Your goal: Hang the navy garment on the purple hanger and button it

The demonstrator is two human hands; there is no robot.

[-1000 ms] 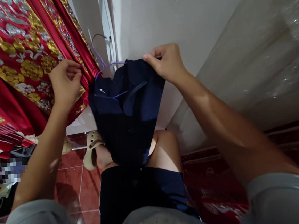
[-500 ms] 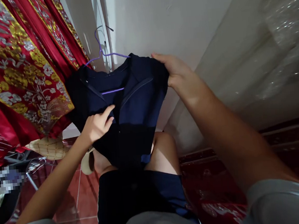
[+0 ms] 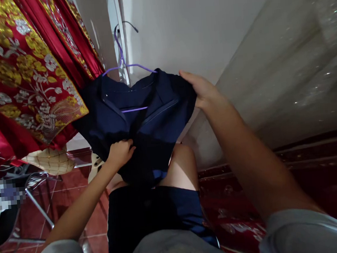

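A dark navy collared garment (image 3: 168,120) with an open front hangs on a purple hanger (image 3: 123,63) in front of my legs. My right hand (image 3: 203,88) grips the garment's shoulder at the right, thumb on top and the other fingers hidden behind the cloth. Low on the front opening, my left hand (image 3: 122,152) is closed, its fingers curled at the edge of the cloth. The hanger's bottom bar shows through the neck opening, and its dark-tipped hook stands free above the collar.
Red cloth with gold and silver embroidery (image 3: 34,71) hangs at the left. Below it are a folding chair (image 3: 39,204) and a pale checked item (image 3: 52,160). A pale wall (image 3: 177,23) stands ahead, with clear plastic sheeting (image 3: 286,92) to the right. The floor has red tiles (image 3: 68,198).
My left hand has moved down the front opening, its extended index finger now curled in. The garment and hanger sit slightly lower and further right in view. My right hand still grips the shoulder.
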